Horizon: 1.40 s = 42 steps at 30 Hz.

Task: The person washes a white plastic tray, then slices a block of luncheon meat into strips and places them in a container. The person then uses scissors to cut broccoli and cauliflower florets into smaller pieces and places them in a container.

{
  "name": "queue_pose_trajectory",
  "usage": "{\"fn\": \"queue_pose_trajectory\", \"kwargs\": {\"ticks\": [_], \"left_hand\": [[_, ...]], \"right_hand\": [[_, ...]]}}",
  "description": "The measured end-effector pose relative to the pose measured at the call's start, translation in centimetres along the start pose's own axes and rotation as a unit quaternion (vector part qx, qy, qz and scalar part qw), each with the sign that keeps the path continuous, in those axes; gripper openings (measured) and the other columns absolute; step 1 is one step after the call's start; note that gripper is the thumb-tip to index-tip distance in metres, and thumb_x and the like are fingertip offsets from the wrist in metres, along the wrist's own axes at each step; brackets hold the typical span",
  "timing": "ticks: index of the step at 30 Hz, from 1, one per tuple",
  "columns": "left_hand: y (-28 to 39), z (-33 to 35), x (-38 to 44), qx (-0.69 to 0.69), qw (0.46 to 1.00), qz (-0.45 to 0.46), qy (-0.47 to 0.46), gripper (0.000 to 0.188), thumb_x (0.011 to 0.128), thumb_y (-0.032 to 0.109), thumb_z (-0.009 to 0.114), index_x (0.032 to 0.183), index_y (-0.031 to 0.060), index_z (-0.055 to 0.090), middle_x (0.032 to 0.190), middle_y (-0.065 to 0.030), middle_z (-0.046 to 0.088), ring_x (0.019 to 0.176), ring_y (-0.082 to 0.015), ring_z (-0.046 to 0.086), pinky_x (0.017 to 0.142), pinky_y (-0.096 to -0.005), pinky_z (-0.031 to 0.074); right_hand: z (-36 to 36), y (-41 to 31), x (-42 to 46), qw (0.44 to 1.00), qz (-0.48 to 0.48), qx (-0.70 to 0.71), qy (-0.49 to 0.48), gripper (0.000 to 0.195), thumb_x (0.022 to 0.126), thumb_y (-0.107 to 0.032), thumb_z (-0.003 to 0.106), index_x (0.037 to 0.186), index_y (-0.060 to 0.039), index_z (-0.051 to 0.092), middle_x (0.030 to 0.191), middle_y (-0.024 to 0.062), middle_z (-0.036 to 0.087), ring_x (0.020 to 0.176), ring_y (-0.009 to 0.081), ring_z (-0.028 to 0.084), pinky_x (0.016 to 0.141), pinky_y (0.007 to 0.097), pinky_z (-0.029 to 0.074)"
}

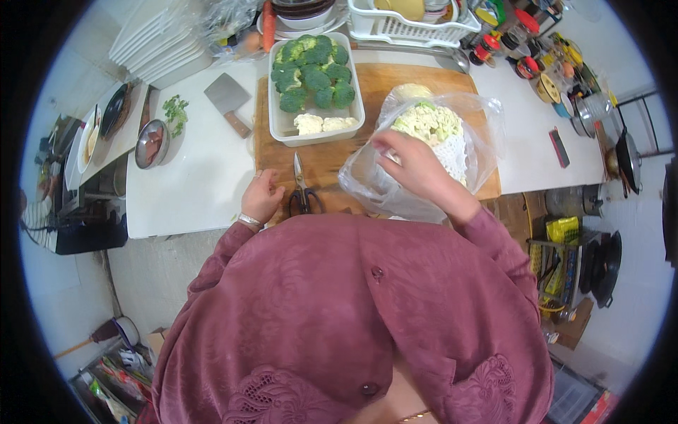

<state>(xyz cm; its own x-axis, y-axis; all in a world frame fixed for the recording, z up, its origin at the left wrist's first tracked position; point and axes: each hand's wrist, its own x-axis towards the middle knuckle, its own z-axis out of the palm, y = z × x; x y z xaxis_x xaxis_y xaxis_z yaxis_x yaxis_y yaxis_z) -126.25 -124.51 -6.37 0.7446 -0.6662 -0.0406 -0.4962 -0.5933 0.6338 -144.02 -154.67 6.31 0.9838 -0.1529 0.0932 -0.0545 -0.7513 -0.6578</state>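
Observation:
A wooden cutting board (328, 159) lies before me. On it, a white rectangular tub (317, 141) holds broccoli florets (315, 77) and, at its near end, cauliflower pieces (309, 124). To the right, a cauliflower head (430, 122) in white foam netting sits in an opened clear plastic bag (365, 175). My right hand (410, 161) is over the near left side of the cauliflower, fingers curled apart; nothing shows between them. My left hand (262, 196) rests empty at the board's left edge, beside the scissors (300, 185), which lie closed with tips pointing away.
A cleaver (229, 100) and a metal bowl of meat pieces (152, 144) lie left of the board, near green herbs (176, 114). Behind stand a white dish rack (413, 34) and stacked white trays (159, 47). Jars (484, 49) line the back right. A person (39, 222) is at far left.

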Motion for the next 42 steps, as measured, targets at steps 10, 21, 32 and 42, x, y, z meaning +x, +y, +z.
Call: {"fn": "queue_pose_trajectory", "kwargs": {"ticks": [10,21,32,42], "left_hand": [[-1.3,-1.4,1.7,-0.081,0.995,0.013,0.048,0.029,0.082,0.010,0.066,0.110,0.0028,0.060,0.099,-0.0151,0.063,0.092,-0.0311,0.064,0.080,-0.0386,0.051],[1.6,-2.9,9.4,-0.157,0.982,0.066,0.084,0.038,0.082,0.006,0.064,0.119,0.0025,0.056,0.104,-0.0155,0.061,0.099,-0.0316,0.062,0.088,-0.0394,0.049],[1.3,-3.6,10.8,-0.102,0.985,0.050,0.132,0.042,0.080,0.003,0.064,0.122,0.0039,0.056,0.115,-0.0162,0.057,0.110,-0.0333,0.055,0.094,-0.0406,0.045],[2.7,-3.0,12.0,0.016,0.972,0.143,0.184,0.041,0.077,0.004,0.065,0.118,0.0076,0.059,0.116,-0.0158,0.057,0.111,-0.0365,0.053,0.094,-0.0415,0.044]], "right_hand": [[9.3,-0.8,15.7,0.956,0.039,-0.231,-0.177,0.047,0.085,-0.039,0.062,0.118,-0.0056,0.054,0.114,0.0166,0.062,0.107,0.0340,0.062,0.091,0.0497,0.045],[10.7,-0.4,20.0,0.955,0.160,-0.121,-0.219,0.052,0.080,-0.035,0.063,0.118,-0.0006,0.059,0.120,0.0216,0.061,0.112,0.0345,0.060,0.093,0.0422,0.049],[-0.4,7.9,21.8,0.979,0.151,-0.085,0.105,0.045,0.083,-0.028,0.061,0.120,-0.0022,0.059,0.108,0.0220,0.065,0.101,0.0353,0.063,0.090,0.0421,0.049],[1.1,8.9,18.4,0.983,0.000,-0.178,0.048,0.025,0.082,-0.015,0.062,0.105,-0.0057,0.064,0.106,0.0172,0.064,0.102,0.0360,0.059,0.087,0.0465,0.049]]}}
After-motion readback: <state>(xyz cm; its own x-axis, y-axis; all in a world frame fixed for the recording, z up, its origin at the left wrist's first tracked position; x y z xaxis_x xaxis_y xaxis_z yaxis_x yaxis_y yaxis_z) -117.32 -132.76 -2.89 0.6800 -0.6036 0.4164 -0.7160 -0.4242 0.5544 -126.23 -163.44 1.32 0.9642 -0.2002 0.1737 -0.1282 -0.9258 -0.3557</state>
